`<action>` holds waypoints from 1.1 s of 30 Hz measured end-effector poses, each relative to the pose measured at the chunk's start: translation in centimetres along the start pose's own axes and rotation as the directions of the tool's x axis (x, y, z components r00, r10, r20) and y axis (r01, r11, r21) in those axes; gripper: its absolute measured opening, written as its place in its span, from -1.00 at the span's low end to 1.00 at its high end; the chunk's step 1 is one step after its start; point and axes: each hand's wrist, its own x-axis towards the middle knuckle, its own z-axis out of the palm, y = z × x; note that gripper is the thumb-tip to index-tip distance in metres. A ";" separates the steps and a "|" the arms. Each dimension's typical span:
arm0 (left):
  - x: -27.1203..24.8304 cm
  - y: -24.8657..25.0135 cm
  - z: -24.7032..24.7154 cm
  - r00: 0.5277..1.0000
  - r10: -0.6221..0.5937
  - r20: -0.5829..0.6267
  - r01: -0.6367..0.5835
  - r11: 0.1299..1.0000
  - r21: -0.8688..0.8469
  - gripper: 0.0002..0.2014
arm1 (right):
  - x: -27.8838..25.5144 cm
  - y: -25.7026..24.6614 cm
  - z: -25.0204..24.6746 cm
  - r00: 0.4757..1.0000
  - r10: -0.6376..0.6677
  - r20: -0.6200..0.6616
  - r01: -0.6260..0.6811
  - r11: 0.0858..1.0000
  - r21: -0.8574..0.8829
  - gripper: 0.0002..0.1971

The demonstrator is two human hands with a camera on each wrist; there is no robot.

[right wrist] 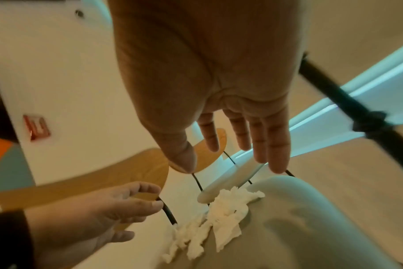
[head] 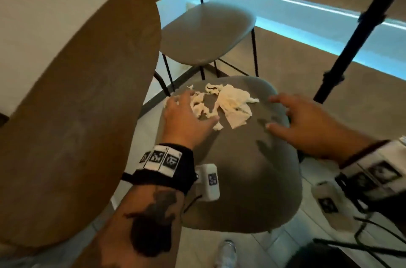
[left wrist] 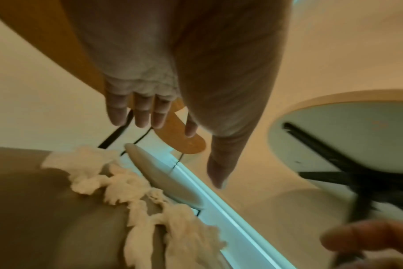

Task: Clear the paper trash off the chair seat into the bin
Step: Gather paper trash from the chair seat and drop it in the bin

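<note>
Grey upholstered chair seat (head: 252, 169) under both hands: your left hand (head: 186, 116) spread at the torn tissue paper (head: 228, 100) near the seat's far edge, right hand (head: 307, 122) open, empty; scraps light, limp — gather by bunching.

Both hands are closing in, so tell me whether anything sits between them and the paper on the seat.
Nothing visible does. The paper lies bare on the seat. The left hand is at its edge, the right hand open beside it with only bare seat between. No bin is in view.
</note>
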 end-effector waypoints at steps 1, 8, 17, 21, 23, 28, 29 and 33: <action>1.7 -0.6 0.2 0.997 -0.078 0.019 0.077 0.997 0.032 -0.12 | 2.6 -1.0 0.4 1.000 -0.026 0.013 0.027 0.996 -0.086 -0.28; 8.9 -1.5 1.9 0.957 -0.258 0.135 0.246 0.964 0.099 0.01 | 13.0 -5.1 6.0 0.970 0.011 0.243 0.067 0.949 -0.307 0.03; 11.1 -2.5 4.2 0.951 -0.234 0.202 0.113 0.871 0.478 -0.57 | 13.3 -4.4 8.3 0.939 -0.043 0.340 0.203 0.869 -0.451 -0.42; 9.3 -2.2 4.6 0.949 -0.143 0.282 0.052 0.950 0.309 -0.77 | 12.4 -3.3 7.6 0.905 0.016 0.424 0.151 0.922 -0.358 -0.61; 7.9 -1.7 4.4 0.948 -0.122 0.295 0.056 0.973 0.223 -0.85 | 11.3 -2.6 6.9 0.922 -0.001 0.388 0.115 0.955 -0.272 -0.64; 2.1 3.1 2.9 0.943 0.038 0.331 -0.047 0.999 0.017 -0.90 | 5.0 0.7 3.1 0.982 0.031 0.186 -0.046 0.996 0.072 -0.94; 0.6 4.4 2.8 0.934 0.084 0.347 -0.080 0.996 -0.026 -0.90 | 3.1 1.8 2.2 0.988 0.060 0.141 -0.080 0.987 0.138 -0.94; -6.4 8.6 4.5 0.853 0.289 0.435 -0.242 0.957 -0.162 -0.90 | -6.4 7.8 0.4 0.970 0.236 -0.052 -0.204 0.916 0.344 -0.88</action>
